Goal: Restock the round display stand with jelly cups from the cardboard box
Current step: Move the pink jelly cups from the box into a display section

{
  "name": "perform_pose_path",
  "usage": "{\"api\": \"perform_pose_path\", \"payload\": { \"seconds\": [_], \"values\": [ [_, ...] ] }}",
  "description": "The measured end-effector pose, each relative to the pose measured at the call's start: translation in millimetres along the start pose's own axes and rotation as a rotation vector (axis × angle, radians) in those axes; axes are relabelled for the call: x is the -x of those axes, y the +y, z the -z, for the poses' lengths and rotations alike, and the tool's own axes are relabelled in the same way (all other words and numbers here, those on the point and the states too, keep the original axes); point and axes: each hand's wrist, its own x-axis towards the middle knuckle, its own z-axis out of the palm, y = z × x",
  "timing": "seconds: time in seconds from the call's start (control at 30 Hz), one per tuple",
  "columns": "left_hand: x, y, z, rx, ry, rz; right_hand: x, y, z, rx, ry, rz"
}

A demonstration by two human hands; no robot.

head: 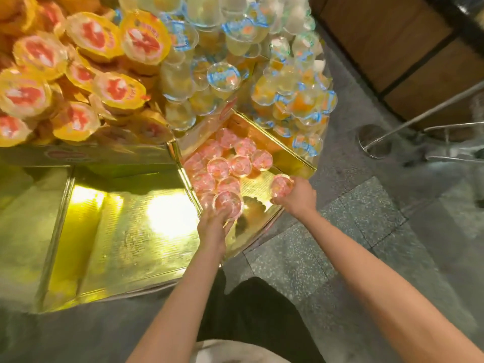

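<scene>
Both hands placing pink jelly cups
Left hand [213, 226] and right hand [297, 196] each grip 1 cup; golden compartment [258, 191] partly filled.

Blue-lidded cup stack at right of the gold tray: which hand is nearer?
Right. The right hand grips a pink cup just below that stack; the left hand holds another pink cup farther left.

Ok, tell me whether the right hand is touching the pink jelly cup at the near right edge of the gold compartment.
Touching. The head view shows the right hand with its fingers wrapped around the pink jelly cup.
</scene>
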Motion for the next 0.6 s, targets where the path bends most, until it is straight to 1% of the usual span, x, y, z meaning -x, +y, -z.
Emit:
{"api": "perform_pose_path", "payload": {
  "seconds": [0.13, 0.23, 0.3, 0.4, 0.47, 0.53, 0.6],
  "values": [
    [-19.5, -11.4, -11.9, -0.049, 0.045, 0.039, -35.0, 3.4, -1.9, 0.250, 0.011, 0.036],
    [-28.7, -18.9, -24.2, -0.098, 0.106, 0.056, -63.9, 3.6, -4.9, 0.356, -0.024, 0.112],
    [-36.2, -24.0, -34.4, -0.107, 0.131, 0.069, -83.3, 4.4, -9.9, 0.401, -0.081, 0.169],
    [-44.1, -32.3, -54.8, -0.110, 0.151, 0.089, -106.3, 8.0, -18.1, 0.357, -0.164, 0.182],
    [-50.8, -40.7, -71.1, -0.138, 0.212, 0.102, -116.6, 11.0, -22.2, 0.277, -0.212, 0.145],
    [-61.4, -50.8, -88.4, -0.130, 0.255, 0.130, -122.9, 14.5, -26.1, 0.215, -0.231, 0.119],
    [-72.2, -59.5, -108.9, -0.073, 0.292, 0.181, -126.9, 20.7, -31.9, 0.249, -0.211, 0.182]
  ]
}}
